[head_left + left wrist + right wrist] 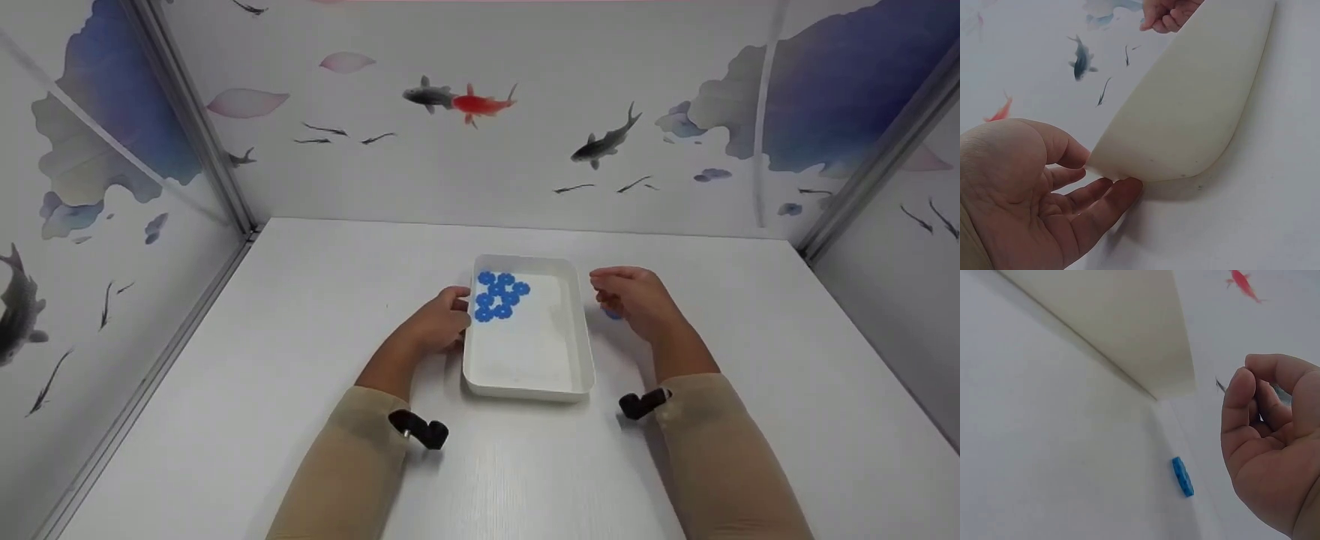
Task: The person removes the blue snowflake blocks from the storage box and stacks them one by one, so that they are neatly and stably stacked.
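Observation:
A white rectangular tray [529,352] sits on the table with several blue flower-shaped pieces [496,289] lying flat in its far left part. My left hand [441,321] grips the tray's left side; in the left wrist view its thumb is at one edge of the wall and its fingers touch the other. Off the tray's right side hovers my right hand [634,296], fingers curled and thumb against the index fingertip, with nothing visible in the pinch. Below it one blue piece [1183,477] lies on the table, partly hidden by the hand in the head view.
The white table [315,300] is bounded by white panels [517,165] printed with fish and petals at the back and sides. Metal posts [187,112] stand at the corners. Each sleeve carries a black wrist camera [420,429].

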Demonstrator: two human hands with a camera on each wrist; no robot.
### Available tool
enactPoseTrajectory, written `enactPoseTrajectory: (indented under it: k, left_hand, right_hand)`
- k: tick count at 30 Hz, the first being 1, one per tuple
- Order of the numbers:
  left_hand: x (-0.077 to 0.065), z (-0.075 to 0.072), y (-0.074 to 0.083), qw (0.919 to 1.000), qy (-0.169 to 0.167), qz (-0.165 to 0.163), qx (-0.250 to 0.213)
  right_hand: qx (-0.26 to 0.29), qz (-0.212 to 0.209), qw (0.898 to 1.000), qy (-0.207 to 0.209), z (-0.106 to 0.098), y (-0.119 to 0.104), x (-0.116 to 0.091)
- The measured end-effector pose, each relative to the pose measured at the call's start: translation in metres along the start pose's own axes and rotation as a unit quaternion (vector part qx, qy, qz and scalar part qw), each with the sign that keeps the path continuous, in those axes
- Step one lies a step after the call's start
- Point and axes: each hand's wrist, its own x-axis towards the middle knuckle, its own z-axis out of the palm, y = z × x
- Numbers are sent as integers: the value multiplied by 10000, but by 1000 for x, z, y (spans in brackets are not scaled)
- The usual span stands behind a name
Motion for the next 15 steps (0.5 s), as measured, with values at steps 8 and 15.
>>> enactPoseTrajectory:
  k: [8, 15]
  left_hand:
    - [0, -1, 0, 10000, 35, -48, 33]
    - [-3, 0, 0, 10000, 28, 53, 46]
  right_hand:
    - [164, -122, 9995, -256, 29, -23, -11]
    - [496, -317, 9968, -534, 56, -49, -23]
